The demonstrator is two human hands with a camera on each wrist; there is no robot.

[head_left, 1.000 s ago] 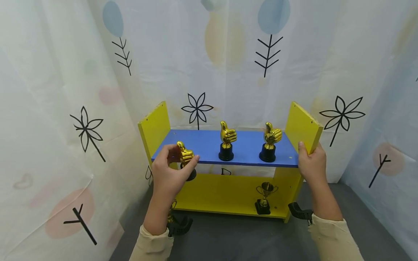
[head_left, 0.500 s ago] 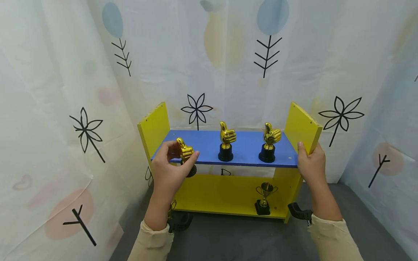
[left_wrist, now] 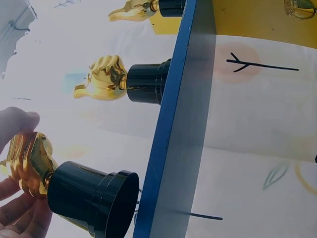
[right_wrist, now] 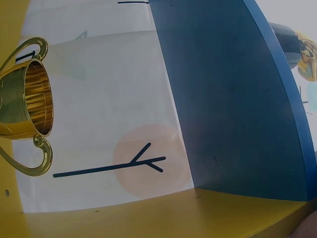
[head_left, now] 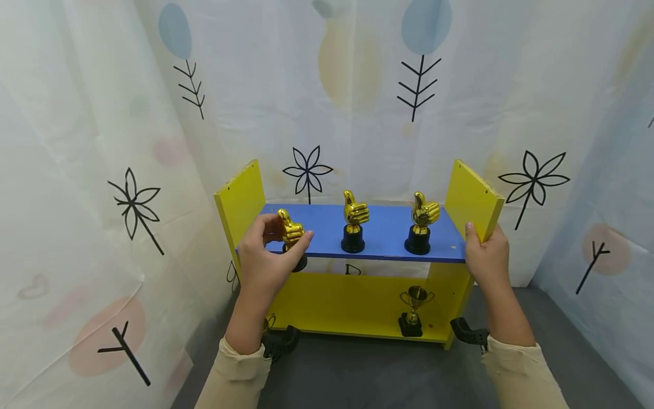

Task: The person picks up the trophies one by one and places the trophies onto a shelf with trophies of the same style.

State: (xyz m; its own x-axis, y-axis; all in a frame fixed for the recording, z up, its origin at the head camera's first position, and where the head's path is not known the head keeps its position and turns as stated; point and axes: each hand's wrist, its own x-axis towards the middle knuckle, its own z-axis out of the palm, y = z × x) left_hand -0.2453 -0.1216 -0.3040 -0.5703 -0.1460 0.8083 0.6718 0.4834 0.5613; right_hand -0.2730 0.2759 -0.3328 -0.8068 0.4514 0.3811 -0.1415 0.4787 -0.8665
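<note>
My left hand (head_left: 268,258) pinches a gold thumbs-up trophy (head_left: 292,230) by its golden part, between thumb and fingers. Its round black base (left_wrist: 94,198) hangs close to the front edge of the blue shelf board (head_left: 317,218), slightly tilted. Two matching thumbs-up trophies stand upright on that board, one in the middle (head_left: 353,238) and one towards the right (head_left: 418,241). My right hand (head_left: 487,255) grips the front edge of the yellow right side panel (head_left: 472,193), thumb on its inner face.
On the yellow lower shelf (head_left: 347,301) a gold cup trophy (head_left: 416,298) with two handles stands at the right. Part of another gold thing (head_left: 269,322) shows behind the left wrist. The yellow left panel (head_left: 242,199) rises beside the left hand; a patterned cloth (head_left: 378,153) hangs behind.
My left hand has raised the thumbs-up trophy slightly, bringing its base up towards the blue board's front edge. The right hand keeps its grip on the side panel.
</note>
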